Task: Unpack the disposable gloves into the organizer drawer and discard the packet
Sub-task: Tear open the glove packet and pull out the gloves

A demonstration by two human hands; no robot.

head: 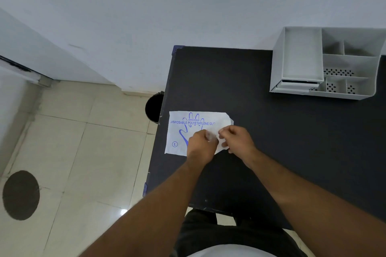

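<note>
A flat white packet of disposable gloves, printed with a blue hand outline and blue lettering, lies near the left edge of the black table. My left hand pinches the packet's right end. My right hand pinches the same end just beside it, and the plastic is crumpled between the two hands. The white organizer stands at the table's back right, with a shallow drawer pulled out on its left side; the drawer looks bare inside.
A black bin stands on the tiled floor, tucked against the table's left edge. The organizer's right half has several small compartments, some with perforated bottoms. A white wall runs behind the table. A dark round floor cover sits at the lower left.
</note>
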